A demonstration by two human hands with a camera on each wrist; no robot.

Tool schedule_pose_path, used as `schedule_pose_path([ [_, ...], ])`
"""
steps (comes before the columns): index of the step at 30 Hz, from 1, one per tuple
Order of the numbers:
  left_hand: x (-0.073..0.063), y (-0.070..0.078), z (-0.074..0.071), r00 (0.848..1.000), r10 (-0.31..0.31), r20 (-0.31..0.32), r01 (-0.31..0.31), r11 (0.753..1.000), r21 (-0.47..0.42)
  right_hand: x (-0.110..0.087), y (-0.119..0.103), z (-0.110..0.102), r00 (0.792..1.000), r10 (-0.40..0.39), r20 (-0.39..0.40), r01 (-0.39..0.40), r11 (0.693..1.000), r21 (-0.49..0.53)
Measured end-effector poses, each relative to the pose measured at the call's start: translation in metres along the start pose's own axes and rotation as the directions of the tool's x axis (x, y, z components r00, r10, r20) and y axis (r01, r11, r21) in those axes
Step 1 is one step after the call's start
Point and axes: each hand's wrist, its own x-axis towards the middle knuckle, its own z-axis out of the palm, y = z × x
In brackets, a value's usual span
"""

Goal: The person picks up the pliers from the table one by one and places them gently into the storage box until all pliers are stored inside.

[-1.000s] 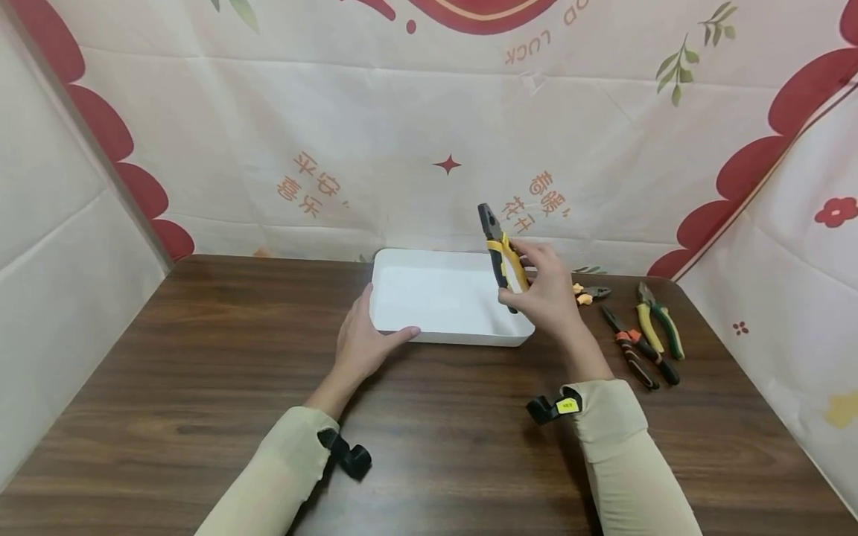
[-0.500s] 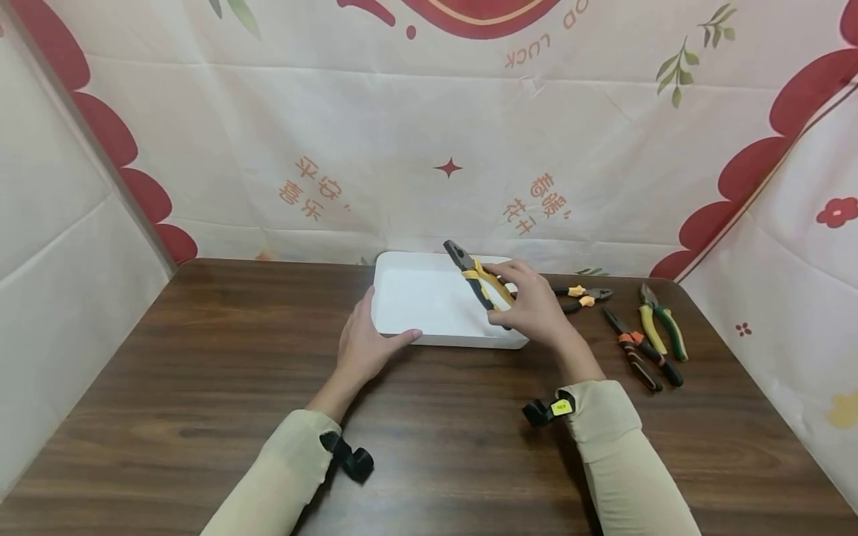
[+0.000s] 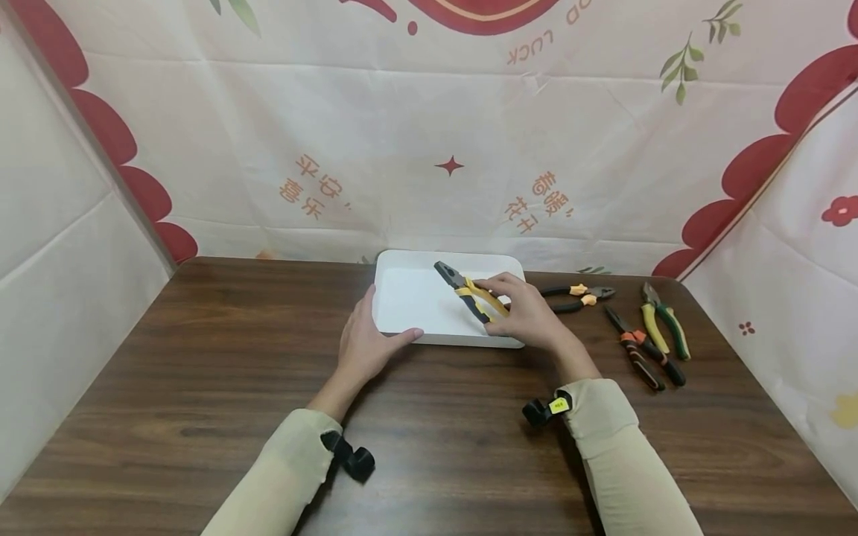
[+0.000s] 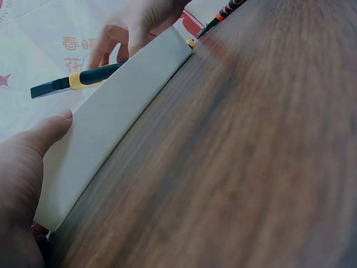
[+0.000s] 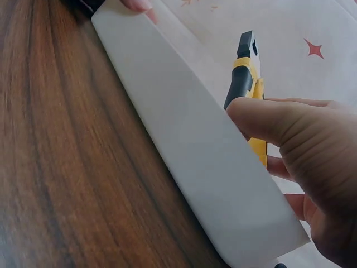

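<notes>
A shallow white tray (image 3: 415, 301) sits at the far side of the table. My left hand (image 3: 362, 335) holds its near left corner, the thumb along the front wall and the fingers along the left side. Over the tray's right half, my right hand (image 3: 528, 316) grips combination pliers (image 3: 462, 289) by their yellow-and-black handles. Their dark head points to the far left, tilted up above the rim in the right wrist view, where the thumb lies on the pliers' handle (image 5: 241, 84). The handle ends are partly hidden by the fingers.
Right of the tray lie pliers with black and pale orange handles (image 3: 582, 298), pliers with red-orange and black handles (image 3: 643, 350) and pliers with yellow and green handles (image 3: 663, 320). A printed cloth (image 3: 402, 149) hangs behind the brown wooden table (image 3: 442, 432).
My right hand has moved left and down with the pliers, which have swung from nearly upright to a lower slant over the tray. The left hand has stayed at the tray corner.
</notes>
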Motion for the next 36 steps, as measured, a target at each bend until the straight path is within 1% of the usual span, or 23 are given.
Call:
schedule_pose_path([
  [6, 0.0001, 0.0004, 0.0004, 1.0, -0.003, 0.001, 0.003, 1.0, 0.002, -0.0005, 0.0054, 0.0014, 0.999, 0.013, 0.034, -0.014, 0.999, 0.038],
  [9, 0.0003, 0.0011, 0.0002, 1.0, 0.003, 0.002, -0.003, 1.0, 0.006, -0.0014, 0.0069, 0.001, 0.999, 0.011, 0.053, -0.013, 0.999, 0.036],
  [16, 0.0004, -0.0001, 0.0012, 1.0, 0.013, -0.01, -0.013, 1.0, 0.002, 0.0017, 0.0064, 0.0004, 0.994, 0.0, 0.11, 0.002, 1.0, -0.014],
  [20, 0.0004, -0.0008, 0.0022, 1.0, 0.014, -0.014, -0.014, 1.0, 0.002, 0.0022, 0.0065, -0.0003, 0.991, -0.008, 0.131, 0.01, 1.0, -0.02],
  [24, 0.0011, -0.0016, 0.0032, 1.0, 0.019, -0.016, -0.019, 1.0, 0.007, 0.0027, 0.0052, -0.0007, 0.985, -0.016, 0.171, 0.02, 1.0, -0.023],
  [28, 0.0013, -0.0023, 0.0036, 1.0, 0.025, -0.018, -0.025, 1.0, 0.005, 0.0038, 0.0027, -0.0008, 0.978, -0.019, 0.207, 0.031, 0.998, -0.056],
  [32, 0.0016, -0.0025, 0.0036, 1.0, 0.026, -0.015, -0.026, 1.0, 0.002, 0.0045, 0.0022, 0.0003, 0.977, -0.015, 0.215, 0.034, 0.996, -0.083],
  [36, 0.0019, -0.0024, 0.0021, 1.0, 0.014, -0.016, -0.014, 1.0, 0.0, 0.0077, 0.0013, 0.0007, 0.973, -0.025, 0.228, 0.047, 0.995, -0.09],
])
